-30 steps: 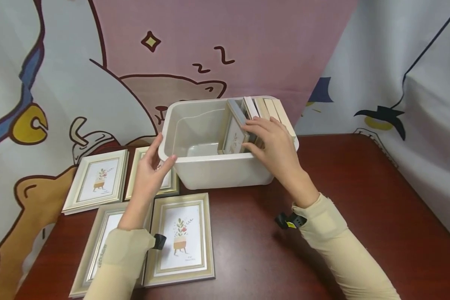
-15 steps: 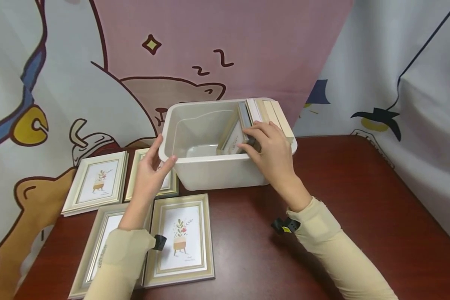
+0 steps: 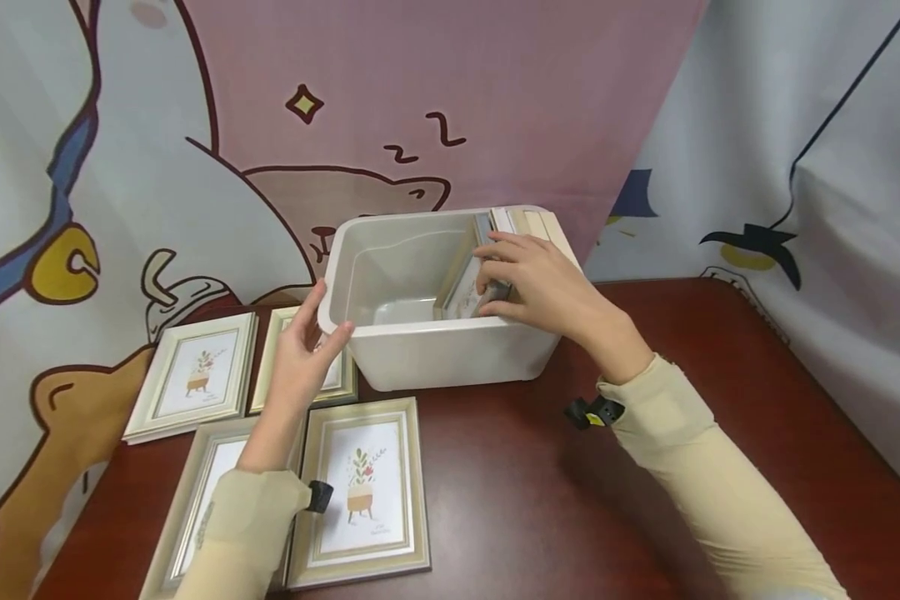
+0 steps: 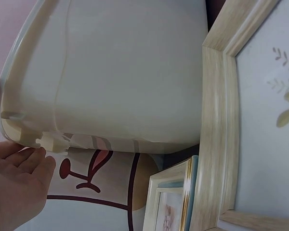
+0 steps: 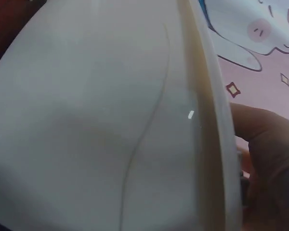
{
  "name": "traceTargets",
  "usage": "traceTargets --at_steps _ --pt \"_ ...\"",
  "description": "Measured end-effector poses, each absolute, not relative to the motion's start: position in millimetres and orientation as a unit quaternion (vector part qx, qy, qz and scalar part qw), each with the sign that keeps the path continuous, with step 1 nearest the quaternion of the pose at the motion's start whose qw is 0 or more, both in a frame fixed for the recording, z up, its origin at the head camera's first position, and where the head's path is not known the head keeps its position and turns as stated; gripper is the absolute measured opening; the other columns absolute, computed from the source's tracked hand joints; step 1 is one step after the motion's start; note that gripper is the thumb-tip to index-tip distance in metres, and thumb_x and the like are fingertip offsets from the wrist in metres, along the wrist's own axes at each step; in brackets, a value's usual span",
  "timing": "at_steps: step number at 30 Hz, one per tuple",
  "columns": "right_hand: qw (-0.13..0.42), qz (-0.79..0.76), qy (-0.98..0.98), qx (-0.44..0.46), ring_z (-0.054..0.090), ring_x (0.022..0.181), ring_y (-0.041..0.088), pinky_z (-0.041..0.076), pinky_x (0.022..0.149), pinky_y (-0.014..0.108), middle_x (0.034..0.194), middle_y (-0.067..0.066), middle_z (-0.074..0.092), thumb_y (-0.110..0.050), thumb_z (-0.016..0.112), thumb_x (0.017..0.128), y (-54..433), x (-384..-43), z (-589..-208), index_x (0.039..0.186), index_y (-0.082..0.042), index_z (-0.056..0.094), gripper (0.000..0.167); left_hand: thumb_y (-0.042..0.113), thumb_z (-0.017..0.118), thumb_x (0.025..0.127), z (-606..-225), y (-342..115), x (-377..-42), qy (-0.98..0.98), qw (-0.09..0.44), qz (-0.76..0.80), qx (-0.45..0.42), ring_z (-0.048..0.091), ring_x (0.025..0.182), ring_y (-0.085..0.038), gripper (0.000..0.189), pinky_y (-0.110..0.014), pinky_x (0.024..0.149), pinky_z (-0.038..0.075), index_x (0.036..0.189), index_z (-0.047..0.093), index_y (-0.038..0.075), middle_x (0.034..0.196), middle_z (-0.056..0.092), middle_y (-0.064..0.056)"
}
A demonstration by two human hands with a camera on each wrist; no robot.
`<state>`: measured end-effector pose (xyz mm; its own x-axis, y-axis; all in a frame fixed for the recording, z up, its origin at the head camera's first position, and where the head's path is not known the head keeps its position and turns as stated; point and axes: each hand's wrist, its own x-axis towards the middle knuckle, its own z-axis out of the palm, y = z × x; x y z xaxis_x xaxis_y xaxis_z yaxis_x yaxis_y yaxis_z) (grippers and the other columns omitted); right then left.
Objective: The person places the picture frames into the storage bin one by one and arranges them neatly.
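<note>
My left hand (image 3: 296,367) holds the left front corner of a white plastic bin (image 3: 450,357), its thumb on the front rim. In the left wrist view, that hand's fingertips (image 4: 38,163) are tucked under the corner of the rim. Inside the bin, a picture frame (image 3: 462,292) stands on edge and leans right. My right hand (image 3: 543,279) reaches over the front rim with bent fingers around the near side of this frame, fingertips overlapping its face. Behind the rim in the right wrist view, the hand (image 5: 272,154) is partly hidden, as is its hold.
More frames (image 3: 531,223) stand packed at the bin's right end. On the dark red table (image 3: 510,483) lie a beige frame (image 3: 420,500), a silvery frame (image 3: 195,492), a cream frame stack (image 3: 245,400) and a gold-edged frame (image 3: 264,367). A printed curtain (image 3: 570,100) hangs behind.
The picture frame in the bin has shifted right, against the packed ones. My right hand's fingers have moved left over its face and its forearm has swung right. My left hand keeps its hold.
</note>
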<state>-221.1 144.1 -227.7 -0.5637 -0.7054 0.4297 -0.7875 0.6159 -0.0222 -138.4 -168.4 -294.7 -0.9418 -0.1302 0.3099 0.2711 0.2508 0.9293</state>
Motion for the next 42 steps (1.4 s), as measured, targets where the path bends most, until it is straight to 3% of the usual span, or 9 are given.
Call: traceTargets --at_steps 3,7,12,20,26,30,33,38,42 --pt "0.19 0.108 -0.877 0.427 0.045 0.14 0.035 0.035 0.116 0.06 0.143 0.015 0.056 -0.041 0.081 0.079 143.9 -225.9 -228.8 0.088 -0.019 0.063 0.03 0.005 0.063 0.096 -294.2 -169.4 -138.4 -0.774 0.16 -0.611 -0.044 0.033 0.15 -0.022 0.07 -0.025 0.122 0.028 0.156 0.028 0.004 0.165 0.026 -0.005" --pt "0.208 0.12 -0.874 0.423 0.047 0.138 0.034 0.035 0.115 0.062 0.144 0.018 0.054 -0.039 0.081 0.08 144.2 -227.5 -234.1 0.091 -0.016 0.064 0.031 0.011 0.065 0.094 -288.2 -167.2 -135.8 -0.816 0.188 -0.545 -0.048 0.029 0.151 -0.026 0.068 -0.039 0.125 0.028 0.154 0.034 0.002 0.166 0.024 -0.006" --pt "0.216 0.134 -0.869 0.425 0.049 0.136 0.033 0.037 0.115 0.057 0.141 0.016 0.057 -0.039 0.081 0.081 145.9 -228.5 -237.6 0.101 -0.015 0.068 0.034 0.024 0.069 0.091 -259.5 -136.0 -131.2 -0.909 0.225 -0.342 -0.08 0.03 0.15 -0.034 0.067 -0.055 0.113 0.043 0.15 0.044 0.007 0.167 0.022 -0.006" --pt "0.228 0.168 -0.867 0.411 0.053 0.131 0.03 0.04 0.115 0.048 0.138 0.012 0.06 -0.039 0.079 0.082 157.5 -224.8 -235.9 0.114 -0.014 0.072 0.041 0.036 0.041 0.105 -223.2 -57.6 -176.2 -0.96 -0.038 -0.248 -0.127 0.06 0.126 -0.031 0.046 -0.047 0.105 0.05 0.138 0.059 0.009 0.139 0.062 -0.011" --pt "0.289 0.337 -0.853 0.276 0.051 0.134 0.03 0.042 0.112 0.052 0.14 0.013 0.059 -0.023 0.075 0.09 180.4 -212.7 -252.1 0.124 -0.008 0.067 0.038 0.04 0.028 0.108 -219.4 -42.1 -200.7 -0.909 -0.144 -0.372 -0.118 0.059 0.125 -0.031 0.056 -0.043 0.112 0.046 0.13 0.063 0.002 0.142 0.057 -0.017" --pt "0.202 0.528 -0.805 0.178 0.051 0.135 0.024 0.047 0.109 0.03 0.144 0.016 0.054 -0.015 0.064 0.097 197.1 -202.2 -269.3 0.139 -0.001 0.054 0.045 0.048 0.028 0.107 -220.4 -36.1 -208.2 -0.88 -0.171 -0.432 -0.096 0.053 0.132 -0.033 0.064 -0.043 0.115 0.043 0.134 0.056 -0.003 0.147 0.051 -0.019" --pt "0.092 0.625 -0.765 0.125 0.052 0.126 0.013 0.048 0.092 0.013 0.149 0.016 0.047 -0.021 0.054 0.103 205.0 -196.2 -276.7 0.15 -0.003 0.04 0.052 0.048 0.032 0.106 -220.9 -31.6 -211.3 -0.863 -0.183 -0.464 -0.076 0.047 0.137 -0.031 0.061 -0.043 0.116 0.043 0.132 0.053 -0.004 0.145 0.049 -0.019" --pt "-0.001 0.675 -0.73 0.107 0.045 0.129 0.007 0.046 0.096 0.014 0.163 0.006 0.03 -0.028 0.051 0.104 214.1 -194.6 -280.2 0.156 -0.01 0.033 0.058 0.04 0.043 0.104 -219.3 -22.8 -214.2 -0.828 -0.204 -0.52 -0.041 0.048 0.131 -0.029 0.048 -0.041 0.111 0.049 0.128 0.048 -0.002 0.144 0.045 -0.018" --pt "-0.012 0.681 -0.722 0.122 0.041 0.139 0.011 0.045 0.104 0.017 0.166 0.001 0.027 -0.026 0.051 0.104 219.8 -196.4 -284.3 0.156 -0.012 0.033 0.057 0.033 0.045 0.102 -216.6 -16.2 -215.4 -0.795 -0.21 -0.569 -0.01 0.058 0.108 -0.029 0.036 -0.038 0.104 0.053 0.122 0.047 0.003 0.139 0.046 -0.014"
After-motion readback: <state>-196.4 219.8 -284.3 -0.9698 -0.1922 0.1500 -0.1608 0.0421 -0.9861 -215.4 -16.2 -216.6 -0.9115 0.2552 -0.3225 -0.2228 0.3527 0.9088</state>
